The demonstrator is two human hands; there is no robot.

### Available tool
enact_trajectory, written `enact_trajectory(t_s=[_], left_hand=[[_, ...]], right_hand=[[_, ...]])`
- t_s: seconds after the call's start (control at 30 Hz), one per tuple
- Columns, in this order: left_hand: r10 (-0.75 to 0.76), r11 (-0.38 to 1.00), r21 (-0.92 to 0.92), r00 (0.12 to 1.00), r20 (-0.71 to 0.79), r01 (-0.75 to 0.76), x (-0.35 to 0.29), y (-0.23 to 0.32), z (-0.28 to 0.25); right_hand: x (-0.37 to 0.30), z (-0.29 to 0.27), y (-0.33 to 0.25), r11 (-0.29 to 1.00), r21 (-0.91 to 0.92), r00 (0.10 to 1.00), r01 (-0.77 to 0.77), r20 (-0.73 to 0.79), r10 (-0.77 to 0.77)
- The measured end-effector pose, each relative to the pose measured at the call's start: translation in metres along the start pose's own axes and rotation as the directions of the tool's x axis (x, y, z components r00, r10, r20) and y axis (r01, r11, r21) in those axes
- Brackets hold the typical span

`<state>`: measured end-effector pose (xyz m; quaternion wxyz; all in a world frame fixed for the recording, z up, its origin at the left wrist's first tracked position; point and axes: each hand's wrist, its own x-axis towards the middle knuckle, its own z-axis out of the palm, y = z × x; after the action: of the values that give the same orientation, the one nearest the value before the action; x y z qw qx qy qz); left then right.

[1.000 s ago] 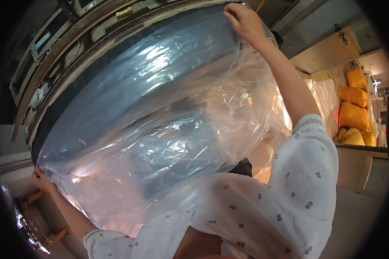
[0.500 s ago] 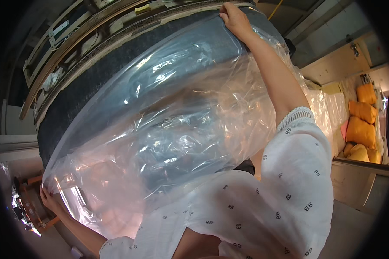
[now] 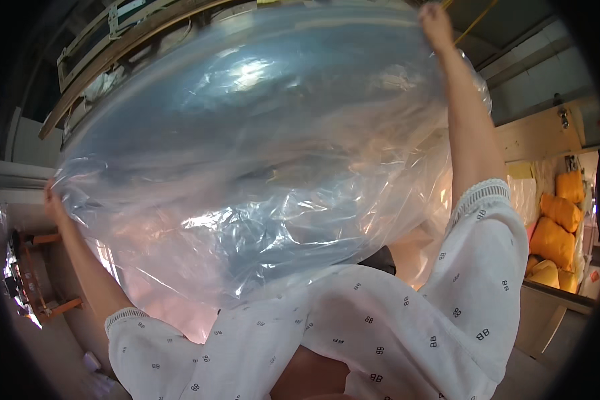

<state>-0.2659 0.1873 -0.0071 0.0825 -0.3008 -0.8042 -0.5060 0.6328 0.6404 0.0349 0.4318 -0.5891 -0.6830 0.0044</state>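
A large sheet of clear plastic film [image 3: 247,153] stretches in front of me, wrinkled and shiny in its nearer half. Its left end is gripped by my left hand [image 3: 53,199], out at the far left with the arm extended. At the upper right, my right hand [image 3: 436,25] is closed on the film's far corner, raised high. Through the film a dark work surface shows dimly. Whether the film is one layer or several I cannot tell.
Along the far side runs a wooden rail [image 3: 87,97] with a metal frame behind it. Orange bundles [image 3: 555,241] lie stacked on the right, beside a wooden board [image 3: 537,130]. On the left stands an orange-legged metal frame [image 3: 33,280].
Both hands have risen, the left one away from me and the right one further right. The film has lifted with them and now spreads over most of the dark surface.
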Motion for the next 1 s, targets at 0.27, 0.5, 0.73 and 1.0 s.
enact_trajectory(t_s=[0.27, 0.5, 0.73, 1.0], left_hand=[[-0.05, 0.974, 0.228, 0.989, 0.142, 0.016, 0.028, 0.02, 0.106], [-0.116, 0.99, -0.049, 0.973, 0.2, 0.128, 0.06, 0.014, 0.123], [-0.017, 0.998, 0.064, 0.983, 0.185, 0.005, 0.092, -0.016, 0.135], [0.473, 0.778, 0.344, 0.851, 0.23, -0.526, 0.12, -0.079, 0.09]], right_hand=[[-0.02, 0.031, 0.046, 0.858, 0.503, 0.993, -0.105, 0.002, 0.12], [0.0, 0.059, 0.029, 0.982, 0.154, 0.992, -0.11, -0.037, 0.117], [0.0, 0.053, 0.023, 0.99, 0.0, 0.972, -0.141, -0.188, 0.138], [0.007, 0.06, 0.027, 0.963, 0.153, 0.955, -0.222, -0.166, 0.246]])
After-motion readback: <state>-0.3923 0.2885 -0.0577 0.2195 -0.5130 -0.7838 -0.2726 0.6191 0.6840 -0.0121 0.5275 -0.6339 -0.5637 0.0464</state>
